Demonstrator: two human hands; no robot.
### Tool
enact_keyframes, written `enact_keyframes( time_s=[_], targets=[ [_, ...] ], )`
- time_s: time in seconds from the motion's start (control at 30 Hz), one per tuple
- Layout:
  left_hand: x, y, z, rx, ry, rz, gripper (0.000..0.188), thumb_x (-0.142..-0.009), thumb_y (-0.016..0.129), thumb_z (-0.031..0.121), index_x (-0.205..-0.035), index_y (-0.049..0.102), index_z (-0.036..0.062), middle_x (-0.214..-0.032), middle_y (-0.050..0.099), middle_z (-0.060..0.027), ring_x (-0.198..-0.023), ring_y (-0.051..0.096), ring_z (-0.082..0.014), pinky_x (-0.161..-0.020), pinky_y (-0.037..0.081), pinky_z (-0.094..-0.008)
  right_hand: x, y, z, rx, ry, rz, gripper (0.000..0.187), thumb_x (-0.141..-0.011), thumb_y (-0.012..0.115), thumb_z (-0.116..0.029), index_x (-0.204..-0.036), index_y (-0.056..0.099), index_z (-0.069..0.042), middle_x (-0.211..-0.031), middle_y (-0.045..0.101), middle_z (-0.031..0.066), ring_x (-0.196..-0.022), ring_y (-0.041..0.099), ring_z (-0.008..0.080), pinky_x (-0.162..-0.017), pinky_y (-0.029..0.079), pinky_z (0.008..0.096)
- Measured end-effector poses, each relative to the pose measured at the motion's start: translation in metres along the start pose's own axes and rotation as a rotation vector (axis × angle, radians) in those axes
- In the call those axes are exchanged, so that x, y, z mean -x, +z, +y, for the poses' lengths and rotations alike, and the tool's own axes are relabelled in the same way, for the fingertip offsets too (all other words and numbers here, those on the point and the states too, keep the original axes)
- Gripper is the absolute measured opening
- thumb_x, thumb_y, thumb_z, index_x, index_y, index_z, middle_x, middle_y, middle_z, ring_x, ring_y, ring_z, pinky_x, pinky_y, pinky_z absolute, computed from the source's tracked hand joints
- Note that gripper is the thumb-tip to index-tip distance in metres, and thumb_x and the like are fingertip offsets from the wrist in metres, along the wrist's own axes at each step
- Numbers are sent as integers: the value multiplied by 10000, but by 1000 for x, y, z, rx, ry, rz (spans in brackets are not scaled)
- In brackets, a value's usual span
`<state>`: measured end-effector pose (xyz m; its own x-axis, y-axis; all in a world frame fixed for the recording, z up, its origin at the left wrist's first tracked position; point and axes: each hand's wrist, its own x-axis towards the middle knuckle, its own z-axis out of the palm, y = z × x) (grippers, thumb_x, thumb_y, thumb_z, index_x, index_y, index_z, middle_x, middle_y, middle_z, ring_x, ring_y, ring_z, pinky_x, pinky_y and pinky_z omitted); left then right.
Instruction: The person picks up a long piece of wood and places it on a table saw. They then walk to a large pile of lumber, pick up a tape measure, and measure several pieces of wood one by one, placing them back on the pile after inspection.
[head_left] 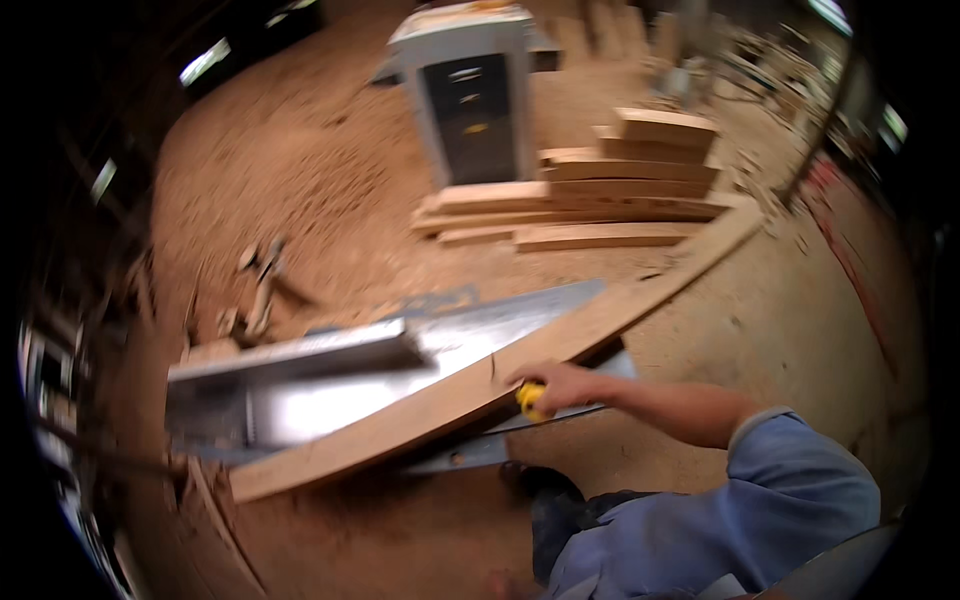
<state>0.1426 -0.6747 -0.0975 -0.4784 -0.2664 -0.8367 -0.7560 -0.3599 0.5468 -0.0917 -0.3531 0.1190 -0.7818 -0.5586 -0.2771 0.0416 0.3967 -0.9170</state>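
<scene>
Plank [390,428] at right hand [558,385] with yellow tool [530,401] (cabinet markings [465,74] illegible)

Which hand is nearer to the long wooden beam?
Right, as far as shown: the right hand is by the near edge of the beam, holding a small yellow object. The left hand can't be made out, so its place is unknown.

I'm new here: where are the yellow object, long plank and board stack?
Yellow object [530,402], head view: its yellow surface.
Long plank [470,384], head view: upper face.
Board stack [630,188], head view: a middle board's side.
</scene>
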Motion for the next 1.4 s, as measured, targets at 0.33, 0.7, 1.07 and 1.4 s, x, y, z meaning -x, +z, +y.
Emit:
enact_keyframes(
  time_s=[0.33, 0.7, 1.07, 1.4],
  targets=[
    [252, 475, -133, -975, 156, -971, 723, -973, 568, 330, -1559, 231, 76, -1462, 466, -156, -1321, 478, -286, -1108, 365, -438, 554, 90, 227, -1910, 121, 784, 537, -860, 567, -73, -1388, 474, -40, -1070, 644, 139, -921, 650, 257, -708, 548, 386],
    [403, 753, -331, -1422, -44, -1308, 783, -936, 625, 330, -1559, 229, 71, -1424, 500, -153, -1283, 505, -267, -1078, 392, -416, 784, 2, 407, -1800, 96, 1499, 535, -848, 638, -6, -1366, 504, 4, -1136, 648, 172, -924, 694, 309, -675, 576, 410],
    [546, 1090, -468, -1688, -208, -1573, 844, -899, 681, 330, -1559, 227, 66, -1386, 534, -149, -1246, 531, -247, -1048, 420, -394, 1051, 21, 550, -1119, 1420, 1119, 230, -761, 715, -210, -941, 697, -68, -857, 681, 135, -700, 638, 223, -644, 526, 395],
    [672, 1353, -666, -1804, -257, -1636, 900, -866, 733, 330, -1558, 225, 61, -1352, 565, -146, -1212, 556, -229, -1020, 445, -374, 1259, -153, 695, -1379, 1204, 1189, 244, -781, 714, -199, -974, 696, -50, -851, 670, 105, -706, 616, 189, -636, 512, 364]
  ],
)
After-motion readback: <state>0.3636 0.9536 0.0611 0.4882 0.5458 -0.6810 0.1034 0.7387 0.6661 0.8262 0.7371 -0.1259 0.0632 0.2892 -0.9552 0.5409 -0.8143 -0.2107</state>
